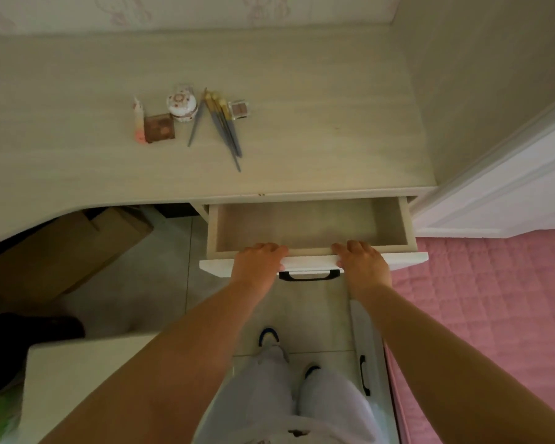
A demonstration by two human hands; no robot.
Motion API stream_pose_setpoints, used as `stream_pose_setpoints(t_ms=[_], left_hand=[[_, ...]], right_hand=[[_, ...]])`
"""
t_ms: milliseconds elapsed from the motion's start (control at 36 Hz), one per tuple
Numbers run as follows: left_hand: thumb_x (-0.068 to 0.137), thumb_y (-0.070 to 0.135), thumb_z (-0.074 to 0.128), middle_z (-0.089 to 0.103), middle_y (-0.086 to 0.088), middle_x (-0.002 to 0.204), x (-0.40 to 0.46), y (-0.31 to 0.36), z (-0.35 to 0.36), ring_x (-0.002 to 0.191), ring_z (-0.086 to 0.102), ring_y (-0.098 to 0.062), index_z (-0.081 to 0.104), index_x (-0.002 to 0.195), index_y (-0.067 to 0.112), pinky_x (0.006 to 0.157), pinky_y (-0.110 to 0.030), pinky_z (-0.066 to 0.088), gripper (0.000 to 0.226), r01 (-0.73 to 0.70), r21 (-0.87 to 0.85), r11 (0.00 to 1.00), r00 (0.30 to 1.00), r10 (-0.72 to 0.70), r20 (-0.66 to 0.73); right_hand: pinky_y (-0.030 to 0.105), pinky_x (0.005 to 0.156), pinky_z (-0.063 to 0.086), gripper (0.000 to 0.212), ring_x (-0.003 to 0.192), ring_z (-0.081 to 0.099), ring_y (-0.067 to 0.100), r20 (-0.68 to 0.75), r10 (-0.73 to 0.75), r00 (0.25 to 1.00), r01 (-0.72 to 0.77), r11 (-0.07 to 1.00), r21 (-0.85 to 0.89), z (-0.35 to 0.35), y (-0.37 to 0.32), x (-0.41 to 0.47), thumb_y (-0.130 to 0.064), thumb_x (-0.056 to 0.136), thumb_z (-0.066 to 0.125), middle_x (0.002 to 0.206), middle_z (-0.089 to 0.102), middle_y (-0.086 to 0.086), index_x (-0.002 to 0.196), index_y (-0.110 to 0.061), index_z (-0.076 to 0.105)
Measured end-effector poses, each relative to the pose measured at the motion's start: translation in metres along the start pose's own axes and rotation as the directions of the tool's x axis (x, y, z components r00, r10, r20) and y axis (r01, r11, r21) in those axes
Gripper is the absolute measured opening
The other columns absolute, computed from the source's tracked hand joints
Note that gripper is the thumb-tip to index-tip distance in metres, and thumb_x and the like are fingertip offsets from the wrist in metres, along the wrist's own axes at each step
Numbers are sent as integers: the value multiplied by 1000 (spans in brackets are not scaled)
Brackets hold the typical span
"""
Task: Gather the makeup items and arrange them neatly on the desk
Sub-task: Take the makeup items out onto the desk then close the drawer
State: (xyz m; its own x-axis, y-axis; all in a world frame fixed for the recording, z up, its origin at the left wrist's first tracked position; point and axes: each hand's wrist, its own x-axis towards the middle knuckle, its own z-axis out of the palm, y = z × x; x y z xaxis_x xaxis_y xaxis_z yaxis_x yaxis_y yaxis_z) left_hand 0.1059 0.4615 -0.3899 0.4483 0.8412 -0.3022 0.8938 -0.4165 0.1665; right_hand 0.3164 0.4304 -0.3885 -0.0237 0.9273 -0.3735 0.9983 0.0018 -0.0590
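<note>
Both hands' grip (260,261) (361,262) holds drawer (308,225); makeup items (189,116) well beyond.

A single wide view from the person's head looks steeply down and forward — the desk (302,91) fills the upper half, its far edge meeting the wall. The open drawer (308,224) sits mid-frame, close below. Forearms run up from the bottom edge, legs and floor straight beneath — straight lines bow near the borders.
</note>
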Motion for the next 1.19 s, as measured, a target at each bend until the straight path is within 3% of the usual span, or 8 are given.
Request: stream_pose_setpoints(t_ms=[83, 167, 306, 389, 556, 833, 972, 1194], left_hand=[[90, 34, 55, 51, 2, 129, 13, -3, -10, 118, 44, -20, 50, 124, 26, 96, -32, 32, 35, -7, 37, 999, 999, 8, -44], [83, 38, 64, 29, -1, 147, 20, -6, -20, 134, 25, -26, 38, 136, 29, 111, -42, 18, 60, -7, 95, 995, 996, 15, -85], [81, 42, 65, -3, -2, 157, 29, -9, -22, 144, -3, -28, 0, 148, 30, 113, -49, -8, 94, -6, 156, 988, 996, 19, -85], [80, 42, 67, -15, 2, 155, 34, -10, -25, 144, -12, -25, -17, 145, 27, 111, -50, -12, 107, 22, 153, 988, 996, -8, -87], [79, 49, 64, -34, 3, 150, 48, -15, -33, 136, -30, -22, -38, 134, 24, 108, -50, -18, 119, 95, 175, 980, 995, -88, -49], [77, 50, 66, -33, 4, 148, 64, -22, -42, 137, -28, -22, -34, 135, 32, 110, -47, -13, 117, 107, 164, 981, 994, -102, -39], [80, 45, 65, -19, 4, 156, 69, -22, -44, 143, -18, -23, -28, 138, 34, 111, -48, -11, 110, 117, 162, 980, 992, -110, -55], [83, 29, 66, 10, 5, 158, 73, -15, -40, 146, 2, -22, 17, 148, 31, 115, -48, -2, 82, 161, 31, 986, 975, -154, -158]], right_hand=[[33, 100, 35, 51, 119, 40, 23, -68, 30, 997, -35, 996, -84, -9, -4, 9, -25, 93, 51, 132, 41, 3, 140, -28, 30], [36, 106, 30, 75, 127, 33, 25, -150, 14, 989, -39, 985, -166, -16, -6, 13, -33, 90, 56, 143, 28, 6, 147, -26, 9], [42, 114, -9, 93, 145, -6, 28, -107, -37, 994, 8, 966, -260, -21, 3, 23, -45, 95, 39, 155, -23, 7, 132, -19, -42], [44, 110, -16, 95, 143, -20, 28, -58, -44, 997, 27, 965, -262, -27, 7, 31, -48, 95, 39, 140, -45, 9, 130, -17, -44], [44, 109, -20, 104, 131, -37, 27, -1, -80, 997, 77, 965, -252, -41, 13, 47, -54, 92, 40, 134, -52, 8, 126, -15, -50], [44, 109, -18, 104, 132, -35, 28, 26, -141, 990, 143, 951, -275, -55, 20, 68, -57, 91, 38, 133, -52, 8, 121, -18, -54], [42, 111, -16, 101, 135, -32, 27, 7, -157, 988, 154, 955, -253, -53, 22, 78, -53, 93, 38, 133, -52, 7, 123, -21, -52], [40, 111, -15, 84, 144, -15, 24, -100, -185, 978, 164, 969, -186, -43, 25, 87, -44, 97, 36, 141, -40, -1, 130, -30, -40]])
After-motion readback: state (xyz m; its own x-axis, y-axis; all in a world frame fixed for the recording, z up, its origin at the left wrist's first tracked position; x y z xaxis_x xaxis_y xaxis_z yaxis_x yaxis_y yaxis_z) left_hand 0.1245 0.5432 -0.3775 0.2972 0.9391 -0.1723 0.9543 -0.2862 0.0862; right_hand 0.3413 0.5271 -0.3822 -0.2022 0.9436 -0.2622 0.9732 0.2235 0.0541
